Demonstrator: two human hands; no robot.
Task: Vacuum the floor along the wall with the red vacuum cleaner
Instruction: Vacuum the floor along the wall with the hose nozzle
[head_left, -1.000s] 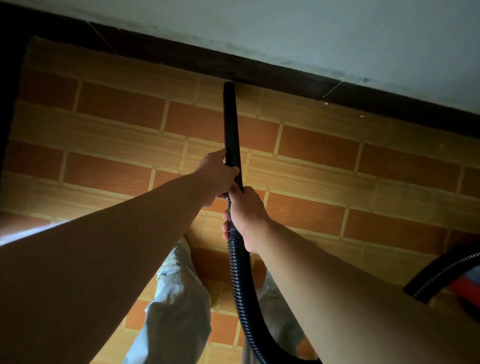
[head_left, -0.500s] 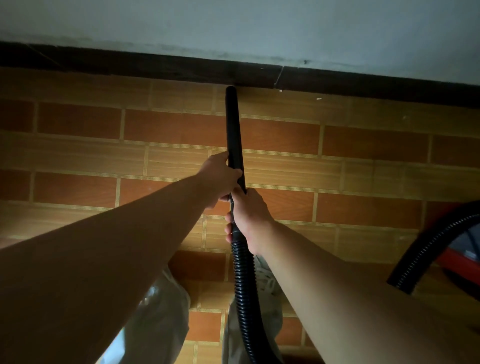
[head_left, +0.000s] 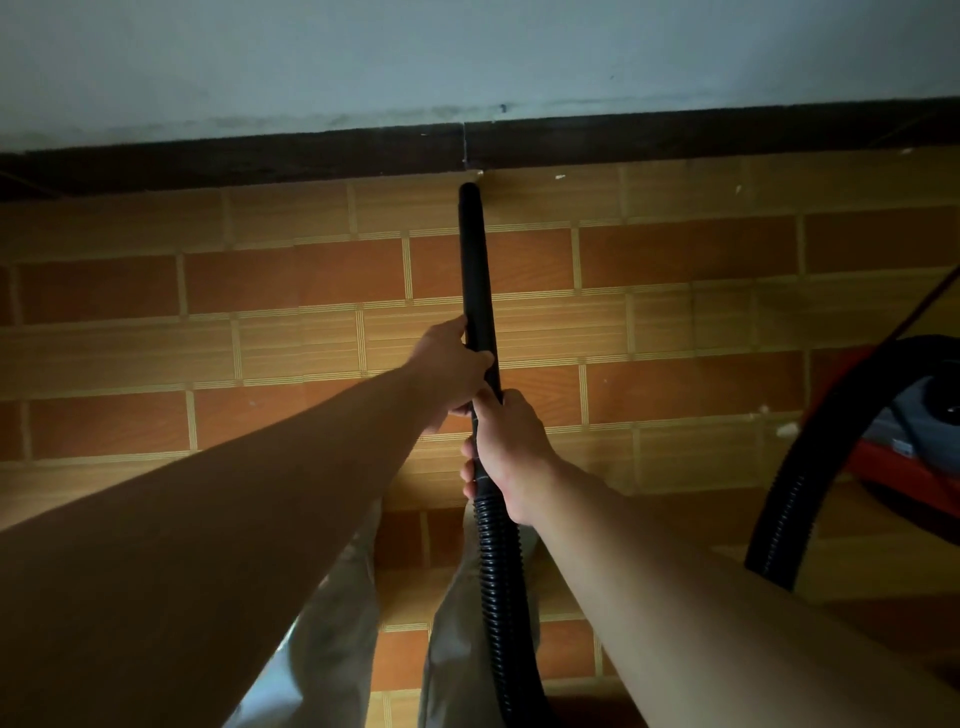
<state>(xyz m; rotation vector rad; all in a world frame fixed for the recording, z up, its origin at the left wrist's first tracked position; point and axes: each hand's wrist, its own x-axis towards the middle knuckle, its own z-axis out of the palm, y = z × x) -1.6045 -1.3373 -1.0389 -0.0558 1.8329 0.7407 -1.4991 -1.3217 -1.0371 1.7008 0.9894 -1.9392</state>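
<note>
A black vacuum tube (head_left: 475, 260) points away from me, its tip on the tiled floor just short of the dark skirting board (head_left: 311, 158) under the pale wall (head_left: 467, 52). My left hand (head_left: 449, 371) grips the tube from the left, higher up. Just behind it, my right hand (head_left: 506, 452) grips the tube where it joins the ribbed black hose (head_left: 496, 587). The hose runs down between my legs. The red vacuum cleaner (head_left: 914, 447) sits on the floor at the right edge, partly cut off, with a loop of hose (head_left: 795, 493) in front of it.
The floor is orange and tan brick-pattern tile (head_left: 675, 260). Small pale specks of debris (head_left: 560, 177) lie near the skirting to the right of the tube tip, and more (head_left: 787, 428) beside the vacuum body. A thin cord (head_left: 924, 306) runs up from the vacuum at right.
The view has shifted right along the wall; the tube tip has moved right with it and closer to the skirting. More of the red vacuum body shows. Both hands keep the same grip.
</note>
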